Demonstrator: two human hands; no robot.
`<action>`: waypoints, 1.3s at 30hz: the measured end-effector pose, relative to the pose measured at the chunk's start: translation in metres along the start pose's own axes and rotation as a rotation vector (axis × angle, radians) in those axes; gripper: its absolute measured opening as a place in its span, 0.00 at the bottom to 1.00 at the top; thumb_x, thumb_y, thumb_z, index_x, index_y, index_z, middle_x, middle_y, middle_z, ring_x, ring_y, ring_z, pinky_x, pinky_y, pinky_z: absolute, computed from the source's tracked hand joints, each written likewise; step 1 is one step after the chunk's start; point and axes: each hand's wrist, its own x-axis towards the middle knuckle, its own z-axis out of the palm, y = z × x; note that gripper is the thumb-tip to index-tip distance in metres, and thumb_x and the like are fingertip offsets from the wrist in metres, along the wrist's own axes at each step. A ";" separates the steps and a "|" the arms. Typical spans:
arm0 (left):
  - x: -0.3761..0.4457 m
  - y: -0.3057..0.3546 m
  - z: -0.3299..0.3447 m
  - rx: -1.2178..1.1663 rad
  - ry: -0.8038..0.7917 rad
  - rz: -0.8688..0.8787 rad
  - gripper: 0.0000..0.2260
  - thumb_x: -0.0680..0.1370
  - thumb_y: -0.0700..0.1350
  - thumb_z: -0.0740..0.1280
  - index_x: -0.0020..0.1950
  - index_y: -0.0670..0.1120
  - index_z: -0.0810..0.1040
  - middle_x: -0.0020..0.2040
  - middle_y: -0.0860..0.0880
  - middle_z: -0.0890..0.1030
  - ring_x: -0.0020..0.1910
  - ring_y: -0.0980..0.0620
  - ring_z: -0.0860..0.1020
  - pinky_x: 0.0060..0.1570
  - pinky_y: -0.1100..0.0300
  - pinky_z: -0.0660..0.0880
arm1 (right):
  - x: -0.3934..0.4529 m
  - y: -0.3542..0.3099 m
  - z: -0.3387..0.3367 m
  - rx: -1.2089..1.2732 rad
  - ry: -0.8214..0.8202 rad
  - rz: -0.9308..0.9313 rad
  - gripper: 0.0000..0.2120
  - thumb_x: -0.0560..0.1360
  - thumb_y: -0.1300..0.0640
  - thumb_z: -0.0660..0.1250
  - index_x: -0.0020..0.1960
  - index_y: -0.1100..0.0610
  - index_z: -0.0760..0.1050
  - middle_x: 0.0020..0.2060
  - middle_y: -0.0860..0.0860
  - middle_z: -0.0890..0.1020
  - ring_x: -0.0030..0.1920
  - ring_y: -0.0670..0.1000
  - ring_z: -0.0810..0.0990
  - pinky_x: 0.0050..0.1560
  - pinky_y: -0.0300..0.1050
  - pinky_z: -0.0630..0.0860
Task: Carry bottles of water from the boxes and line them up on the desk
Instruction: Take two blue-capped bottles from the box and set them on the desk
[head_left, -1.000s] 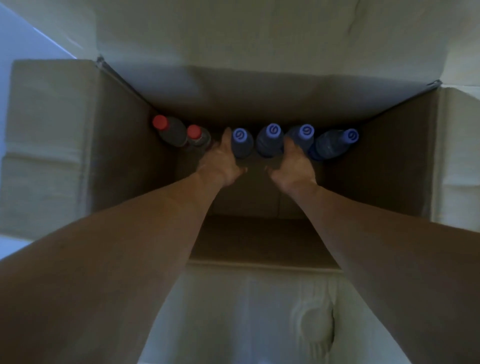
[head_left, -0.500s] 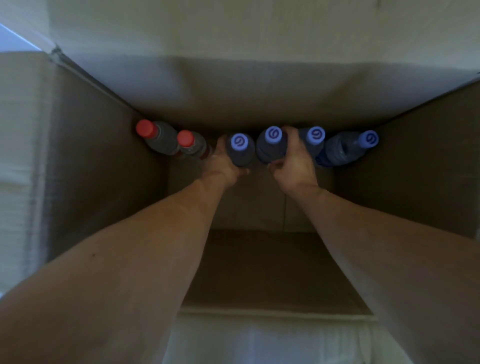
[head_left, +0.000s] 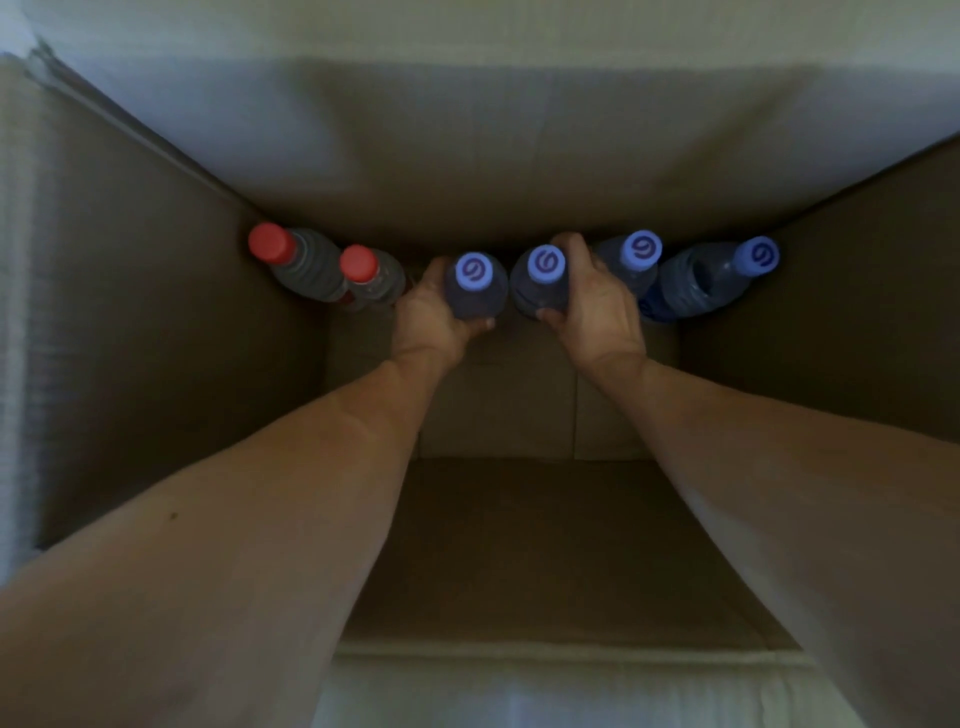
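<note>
I look straight down into a deep cardboard box (head_left: 156, 312). A row of water bottles stands along its far wall. My left hand (head_left: 426, 322) grips a blue-capped bottle (head_left: 475, 288) from its left side, fingers curled under it. My right hand (head_left: 597, 306) wraps the neighbouring blue-capped bottle (head_left: 540, 280) from the right, with fingers over its far side and thumb at the front. Both bottles stand upright among the others.
Two red-capped bottles (head_left: 306, 265) stand at the far left corner. Two more blue-capped bottles (head_left: 701, 280) lean at the far right. The box floor (head_left: 498, 415) shows bare cardboard towards me. The box walls rise steeply on all sides.
Both hands reached further down to the bottles and closed round them, the left on one blue-capped bottle, the right on its neighbour. My head has moved closer into the box.
</note>
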 end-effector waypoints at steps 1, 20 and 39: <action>-0.002 0.000 -0.001 -0.010 -0.004 -0.002 0.33 0.68 0.39 0.81 0.70 0.41 0.73 0.68 0.43 0.78 0.68 0.44 0.75 0.69 0.54 0.70 | -0.001 0.000 0.000 0.000 -0.003 -0.005 0.31 0.72 0.61 0.73 0.71 0.55 0.64 0.66 0.56 0.75 0.63 0.61 0.76 0.55 0.55 0.74; -0.052 -0.001 -0.056 0.089 -0.187 -0.136 0.37 0.64 0.46 0.83 0.71 0.49 0.73 0.67 0.50 0.79 0.67 0.50 0.76 0.69 0.54 0.71 | -0.060 0.008 -0.018 0.140 -0.228 0.196 0.32 0.70 0.59 0.76 0.71 0.55 0.69 0.68 0.54 0.74 0.70 0.56 0.71 0.71 0.53 0.67; -0.136 0.110 -0.145 -0.407 -0.361 -0.225 0.30 0.60 0.59 0.78 0.59 0.51 0.79 0.53 0.47 0.86 0.52 0.47 0.85 0.52 0.49 0.81 | -0.089 -0.036 -0.169 0.835 -0.702 0.300 0.25 0.66 0.61 0.76 0.61 0.47 0.77 0.58 0.46 0.83 0.63 0.51 0.79 0.62 0.56 0.73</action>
